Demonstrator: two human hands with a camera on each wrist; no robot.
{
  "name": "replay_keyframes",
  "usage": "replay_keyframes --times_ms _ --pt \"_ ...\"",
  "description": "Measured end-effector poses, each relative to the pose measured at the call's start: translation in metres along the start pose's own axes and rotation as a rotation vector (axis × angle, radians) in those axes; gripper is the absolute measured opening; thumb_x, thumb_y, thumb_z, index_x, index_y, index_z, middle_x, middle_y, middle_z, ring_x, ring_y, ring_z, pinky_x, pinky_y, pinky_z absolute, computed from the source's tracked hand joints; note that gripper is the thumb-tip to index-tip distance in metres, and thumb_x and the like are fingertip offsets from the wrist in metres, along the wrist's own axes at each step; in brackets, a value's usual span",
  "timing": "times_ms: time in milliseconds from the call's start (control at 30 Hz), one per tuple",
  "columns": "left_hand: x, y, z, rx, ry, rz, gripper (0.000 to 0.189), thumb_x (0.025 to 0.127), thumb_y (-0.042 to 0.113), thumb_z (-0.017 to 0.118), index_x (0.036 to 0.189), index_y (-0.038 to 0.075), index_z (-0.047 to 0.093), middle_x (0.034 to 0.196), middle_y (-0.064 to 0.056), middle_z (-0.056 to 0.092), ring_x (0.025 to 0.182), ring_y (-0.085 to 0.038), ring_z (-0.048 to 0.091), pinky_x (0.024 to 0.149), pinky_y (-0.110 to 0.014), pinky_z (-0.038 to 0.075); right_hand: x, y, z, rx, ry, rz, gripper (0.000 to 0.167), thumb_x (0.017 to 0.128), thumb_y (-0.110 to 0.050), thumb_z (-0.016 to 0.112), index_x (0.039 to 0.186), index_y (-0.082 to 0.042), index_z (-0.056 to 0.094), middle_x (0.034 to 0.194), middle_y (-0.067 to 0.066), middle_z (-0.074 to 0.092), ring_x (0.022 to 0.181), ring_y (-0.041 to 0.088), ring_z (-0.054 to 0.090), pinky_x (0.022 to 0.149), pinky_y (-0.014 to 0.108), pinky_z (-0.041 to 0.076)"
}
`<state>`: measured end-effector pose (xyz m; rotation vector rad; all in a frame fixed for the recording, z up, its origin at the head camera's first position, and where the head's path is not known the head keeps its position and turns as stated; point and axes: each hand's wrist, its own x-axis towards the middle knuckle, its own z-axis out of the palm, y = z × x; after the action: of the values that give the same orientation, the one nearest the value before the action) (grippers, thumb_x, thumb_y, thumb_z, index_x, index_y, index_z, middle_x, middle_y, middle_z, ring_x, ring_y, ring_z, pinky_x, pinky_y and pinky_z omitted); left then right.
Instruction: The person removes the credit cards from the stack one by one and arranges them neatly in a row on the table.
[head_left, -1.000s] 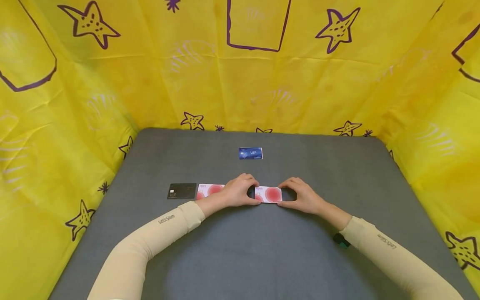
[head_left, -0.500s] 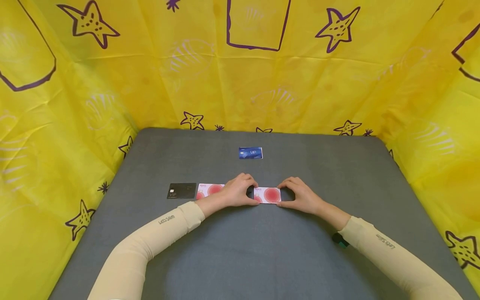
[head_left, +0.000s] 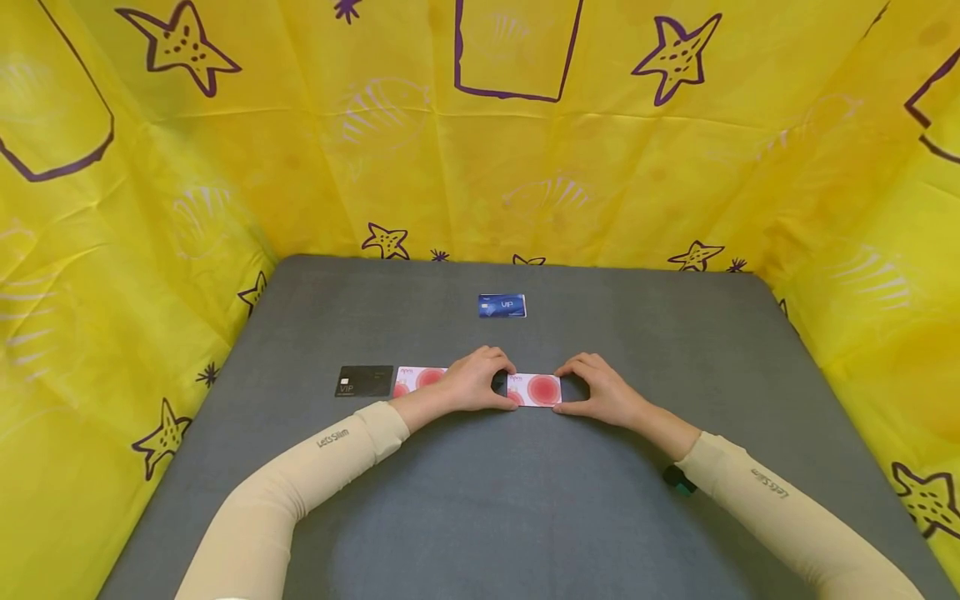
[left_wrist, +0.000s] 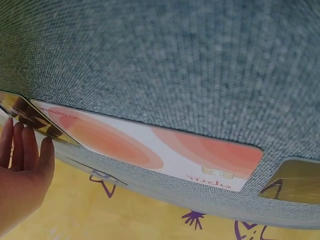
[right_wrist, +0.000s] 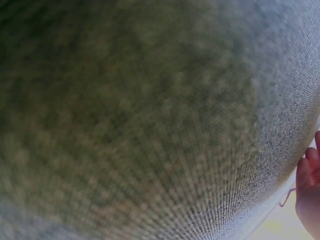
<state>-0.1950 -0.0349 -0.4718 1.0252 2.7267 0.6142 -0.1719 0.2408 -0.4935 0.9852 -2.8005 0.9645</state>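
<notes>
A pink-and-white card (head_left: 534, 390) with red circles lies flat between the two hands. My left hand (head_left: 478, 381) grips its left end, fingertips at the far corner and thumb at the near one. From the other side my right hand (head_left: 603, 392) pinches the right end the same way. A dark card (left_wrist: 37, 117) lies under the left hand, its glossy face by the fingers in the left wrist view. Left of it is a second pink-and-white card (head_left: 422, 380), partly covered by the left hand, then a black VIP card (head_left: 363, 382), all in a row.
A blue VIP card (head_left: 502, 306) lies farther back on the grey cloth-covered table (head_left: 480, 508). Yellow patterned curtains (head_left: 480, 183) stand around the back and sides. A dark device (head_left: 679, 480) sits at the right wrist.
The pink-and-white card between the hands has slid slightly left, up to the dark card, with the right hand following. The left hand has barely moved.
</notes>
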Motion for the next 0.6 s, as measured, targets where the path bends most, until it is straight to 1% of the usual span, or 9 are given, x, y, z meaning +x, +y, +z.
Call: replay_keyframes --times_ms 300,467,600 --pt "0.0005 -0.0016 -0.0007 0.008 -0.008 0.013 0.050 0.076 0.048 0.080 0.113 0.015 0.068 0.112 0.000 0.061 0.104 -0.017 0.053 0.086 -0.034 0.048 0.0007 -0.0002 -0.0008 -0.005 -0.011 -0.006 0.054 0.071 -0.035 0.087 0.113 -0.009 0.066 0.111 0.003 0.059 0.104 0.021 0.048 0.091 0.041 0.042" --pt "0.0006 -0.0014 -0.0015 0.005 -0.023 0.004 0.051 0.077 0.047 0.080 0.114 0.015 0.068 0.114 0.000 0.060 0.105 -0.017 0.052 0.087 -0.034 0.048 0.0004 -0.0001 -0.0004 -0.004 -0.012 -0.011 0.054 0.071 -0.035 0.087 0.113 -0.009 0.066 0.110 0.004 0.059 0.104 0.021 0.048 0.090 0.041 0.042" --pt "0.0000 -0.0016 -0.0024 -0.015 -0.030 -0.002 0.053 0.077 0.048 0.079 0.116 0.015 0.068 0.115 0.000 0.060 0.108 -0.017 0.052 0.090 -0.035 0.047 0.0004 -0.0008 -0.0013 -0.003 -0.014 -0.016 0.055 0.071 -0.036 0.088 0.114 -0.008 0.066 0.110 0.003 0.059 0.103 0.020 0.048 0.090 0.040 0.041"
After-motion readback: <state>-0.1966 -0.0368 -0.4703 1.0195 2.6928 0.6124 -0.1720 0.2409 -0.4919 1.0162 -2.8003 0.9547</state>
